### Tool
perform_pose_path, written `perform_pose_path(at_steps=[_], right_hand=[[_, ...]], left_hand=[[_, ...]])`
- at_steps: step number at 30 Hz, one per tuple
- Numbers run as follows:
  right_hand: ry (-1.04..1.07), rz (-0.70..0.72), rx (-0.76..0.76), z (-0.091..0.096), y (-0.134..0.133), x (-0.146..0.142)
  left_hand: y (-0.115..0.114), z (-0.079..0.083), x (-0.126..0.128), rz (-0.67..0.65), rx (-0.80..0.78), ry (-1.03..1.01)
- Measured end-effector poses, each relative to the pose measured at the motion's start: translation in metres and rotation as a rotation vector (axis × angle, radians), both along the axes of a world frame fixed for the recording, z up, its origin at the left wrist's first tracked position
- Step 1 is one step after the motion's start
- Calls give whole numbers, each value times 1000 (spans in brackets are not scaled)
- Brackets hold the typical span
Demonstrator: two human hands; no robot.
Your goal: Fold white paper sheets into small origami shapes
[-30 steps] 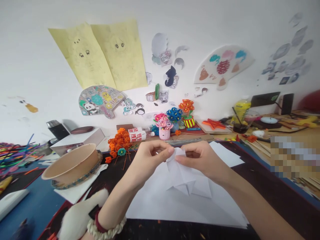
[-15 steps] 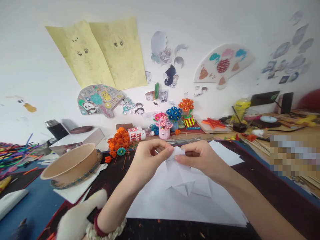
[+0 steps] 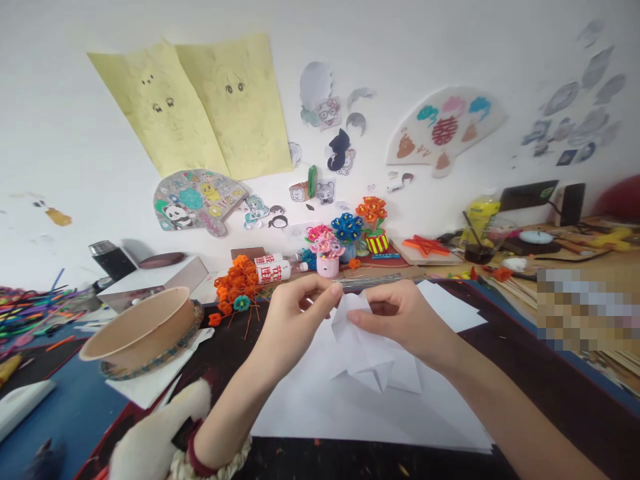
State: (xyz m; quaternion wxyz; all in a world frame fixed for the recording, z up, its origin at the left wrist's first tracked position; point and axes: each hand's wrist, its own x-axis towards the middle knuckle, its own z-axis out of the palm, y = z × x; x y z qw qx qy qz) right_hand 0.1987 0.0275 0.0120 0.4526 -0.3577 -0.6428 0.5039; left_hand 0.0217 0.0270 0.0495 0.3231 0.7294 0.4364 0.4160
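A folded white paper piece is held up above a flat white sheet on the dark desk mat. My left hand pinches its upper left edge between thumb and fingers. My right hand pinches the upper right part, fingers curled over the top flap. The two hands nearly touch at the paper's top. A bead bracelet and a red band sit on my left wrist.
A brown paper bowl stands at left on a woven coaster. Orange craft flowers, a glue bottle and small flower pots line the back. Coloured sticks lie far left. More white paper lies at right.
My left thumb and fingers have lifted slightly off the paper's top edge and the flap has opened a little. The view has shifted slightly.
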Motion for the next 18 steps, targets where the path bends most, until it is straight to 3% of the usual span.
perform_pose_path(at_steps=[18], right_hand=[[24, -2, 16, 3, -1, -3]], left_hand=[[1, 4, -3, -58, -62, -32]])
